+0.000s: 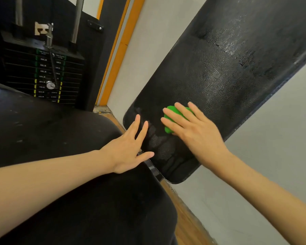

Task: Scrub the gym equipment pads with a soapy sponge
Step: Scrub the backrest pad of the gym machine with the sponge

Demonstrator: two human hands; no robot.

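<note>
A long black back pad (224,71) slants from the upper right down to the middle, its textured surface wet and shiny. My right hand (193,128) presses a green sponge (171,119) flat against the pad's lower part, fingers spread over it. My left hand (129,147) lies open with straight fingers, its fingertips touching the pad's lower left edge and its heel over the black seat pad (69,156). Foamy streaks show on the back pad between my two hands.
A black weight stack (44,71) with a selector pin stands at the upper left between metal guide rods. A grey wall with an orange stripe (117,55) runs behind the pad. Wooden floor (187,223) shows at the bottom right.
</note>
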